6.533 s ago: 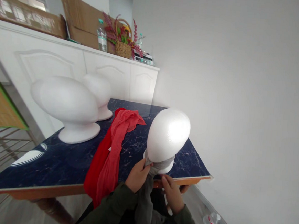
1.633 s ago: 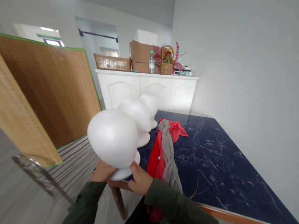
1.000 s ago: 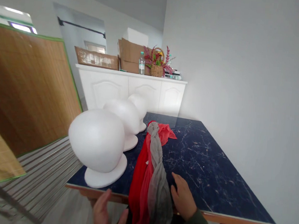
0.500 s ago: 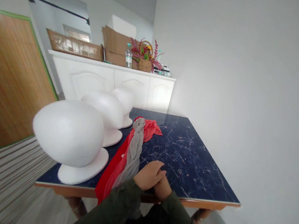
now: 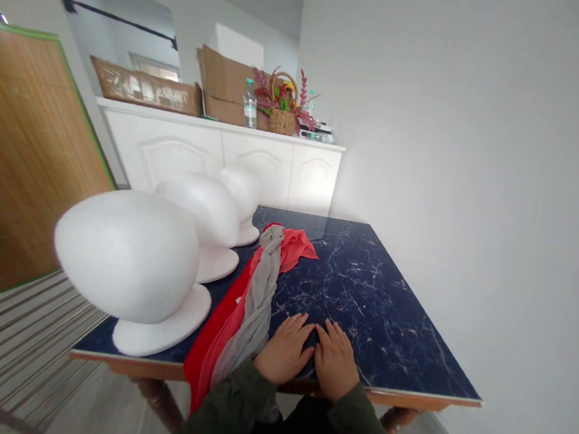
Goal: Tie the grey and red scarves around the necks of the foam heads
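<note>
Vs 0.5 s ago: left hand and right hand no longer overlap; now side by side, palms down on the near edge of the blue marbled table, fingers extended, neither gripping anything. Vs 6.5 s ago: gray scarf is off the neck of a white head form and lies twisted on the coral scarf and red scarf, left of the hands; ends hang over the near edge. All three forms stand in a row along the left side: near form, middle form, far form. Near one partly hides middle, middle partly hides far. Left sleeve covers the gray scarf's lower end. Far side: white cabinet with cardboard, bottle, flower basket on top. Metal rack left of table.
</note>
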The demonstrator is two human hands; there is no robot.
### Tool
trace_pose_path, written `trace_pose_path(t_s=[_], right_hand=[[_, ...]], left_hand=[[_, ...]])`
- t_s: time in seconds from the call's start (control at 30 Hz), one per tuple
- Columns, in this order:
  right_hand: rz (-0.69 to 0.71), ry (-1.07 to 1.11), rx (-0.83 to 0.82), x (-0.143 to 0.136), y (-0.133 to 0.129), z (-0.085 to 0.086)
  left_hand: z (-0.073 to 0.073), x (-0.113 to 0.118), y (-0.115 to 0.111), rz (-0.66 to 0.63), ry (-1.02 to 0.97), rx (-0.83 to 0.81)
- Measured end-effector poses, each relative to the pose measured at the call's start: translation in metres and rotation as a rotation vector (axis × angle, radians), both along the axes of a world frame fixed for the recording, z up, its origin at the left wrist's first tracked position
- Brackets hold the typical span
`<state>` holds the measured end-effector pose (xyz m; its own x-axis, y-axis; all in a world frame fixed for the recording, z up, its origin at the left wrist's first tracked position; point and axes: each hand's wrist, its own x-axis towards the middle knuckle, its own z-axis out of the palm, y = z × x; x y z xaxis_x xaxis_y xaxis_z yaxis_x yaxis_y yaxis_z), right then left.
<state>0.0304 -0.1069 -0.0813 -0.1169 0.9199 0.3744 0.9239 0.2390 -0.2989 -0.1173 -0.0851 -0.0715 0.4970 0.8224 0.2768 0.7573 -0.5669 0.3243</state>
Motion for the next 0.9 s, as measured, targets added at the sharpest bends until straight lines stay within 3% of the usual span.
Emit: trace_pose_path(t_s=[0.9], right_hand=[[-0.023, -0.015, -0.046, -0.0005, -0.0008, 0.0028]], left_hand=[[-0.0033, -0.0002, 0.0004, -0.006, 0.031, 0.018]])
